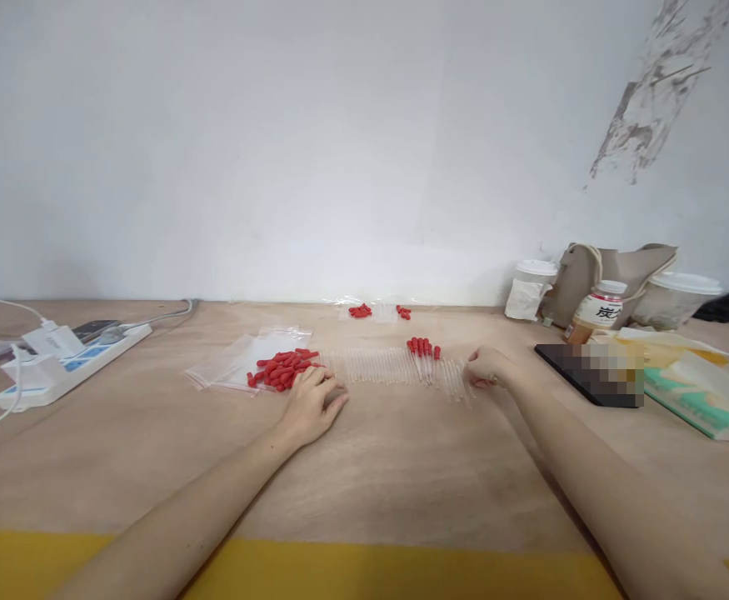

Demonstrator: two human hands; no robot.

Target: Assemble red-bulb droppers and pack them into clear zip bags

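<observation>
My left hand (pixel 312 406) rests on the table at the right edge of a pile of red rubber dropper bulbs (pixel 280 369). Its thumb stands apart from the bent fingers, and nothing shows in its grasp. Clear glass dropper tubes (pixel 373 365) lie side by side in a long row between my hands. Several assembled droppers with red bulbs (pixel 423 347) lie toward the row's right part. At the right end, beside more bare tubes (pixel 453 379), my right hand (pixel 489 367) has its fingers curled together; whatever they may hold is hidden.
Clear plastic bags (pixel 252 357) lie left of the pile. Small red bulb heaps (pixel 360 311) sit on plastic near the wall. A power strip (pixel 80 367) stands far left. To the right are a black phone-like slab (pixel 580 379), a bottle (pixel 596 312), lidded cups (pixel 530 289) and a tissue pack (pixel 701 392).
</observation>
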